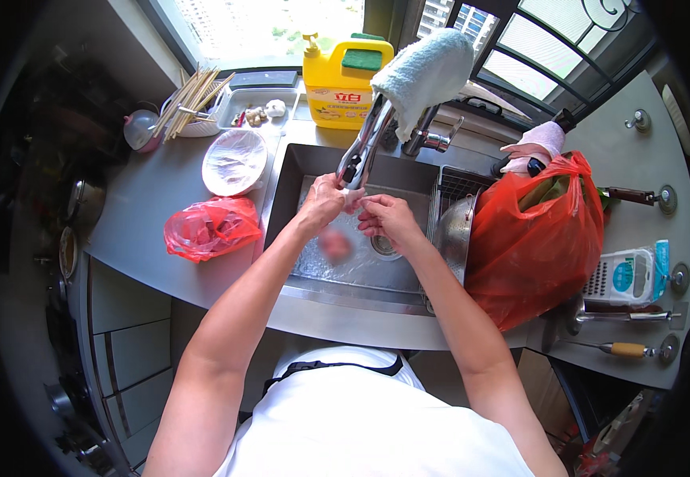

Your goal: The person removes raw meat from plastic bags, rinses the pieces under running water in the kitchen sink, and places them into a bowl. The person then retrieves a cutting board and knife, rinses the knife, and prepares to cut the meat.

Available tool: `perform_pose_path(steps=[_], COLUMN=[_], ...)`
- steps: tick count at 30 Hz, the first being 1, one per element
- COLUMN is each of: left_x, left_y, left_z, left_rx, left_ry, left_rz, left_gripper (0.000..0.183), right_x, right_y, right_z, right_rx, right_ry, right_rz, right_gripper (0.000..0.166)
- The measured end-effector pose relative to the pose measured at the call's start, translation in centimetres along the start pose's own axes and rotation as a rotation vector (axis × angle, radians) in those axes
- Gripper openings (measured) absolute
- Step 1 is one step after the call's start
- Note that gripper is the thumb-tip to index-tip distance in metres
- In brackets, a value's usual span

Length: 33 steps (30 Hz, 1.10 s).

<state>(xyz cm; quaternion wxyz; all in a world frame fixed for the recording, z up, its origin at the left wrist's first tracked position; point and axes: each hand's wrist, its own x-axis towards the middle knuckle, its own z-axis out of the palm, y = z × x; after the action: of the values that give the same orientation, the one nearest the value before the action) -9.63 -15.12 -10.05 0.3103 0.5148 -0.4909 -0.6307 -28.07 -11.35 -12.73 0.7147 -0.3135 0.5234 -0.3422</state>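
Observation:
Both my hands are together over the steel sink [357, 268], just under the spout of the chrome faucet [365, 146]. My left hand [324, 203] grips a small pale pink piece [354, 198], perhaps raw meat, whose kind I cannot make out. Fingertips of my right hand [389, 220] pinch at or touch its right side; the fingers partly hide the contact. Below them on the wet sink floor lies a blurred reddish lump [335, 245], left of the drain [384, 245]. A light blue cloth [425, 71] hangs over the faucet's top.
Left of the sink are a red plastic bag [212, 229], a film-covered bowl [234, 162] and a tray [288, 95] with garlic and ginger. Behind stands a yellow detergent jug [336, 83]. A metal colander [455, 235] and a large red bag [535, 238] crowd the right side.

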Motion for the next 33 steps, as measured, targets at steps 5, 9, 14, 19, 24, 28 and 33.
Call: perform_pose_path(steps=[5,9,14,19,24,28,33], left_x=[1.2,1.8,0.7,2.1,4.9,7.2,7.1], left_y=[-3.8,-8.5,-12.1,-17.5,-21.1,-22.8,-27.8], left_z=[-0.3,-2.8,-2.8,-2.0,-0.7,-1.5,-4.9], left_rx=[0.273,0.308,0.242,0.624,1.041,1.022,0.49], left_ry=[0.086,0.107,0.096,-0.05,-0.467,-0.767,-0.589], left_rz=[0.1,0.015,-0.048,0.001,0.077,-0.123,-0.476], left_gripper=[0.033,0.024,0.025,0.037,0.042,0.052,0.059], right_x=[5.0,8.3,9.6,4.8,-4.5,-8.7,-8.4], right_y=[3.2,6.1,7.6,9.8,10.7,9.8,10.8], right_z=[1.7,3.4,3.2,0.6,-1.4,-1.2,-0.6], right_rx=[0.189,0.181,-0.09,-0.47,-0.416,-0.255,-0.203], right_ry=[-0.001,0.063,0.231,0.201,0.246,0.334,0.332], right_rz=[0.023,0.087,0.087,-0.061,0.066,0.124,0.131], right_gripper=[0.015,0.015,0.009,0.019,0.021,0.023,0.023])
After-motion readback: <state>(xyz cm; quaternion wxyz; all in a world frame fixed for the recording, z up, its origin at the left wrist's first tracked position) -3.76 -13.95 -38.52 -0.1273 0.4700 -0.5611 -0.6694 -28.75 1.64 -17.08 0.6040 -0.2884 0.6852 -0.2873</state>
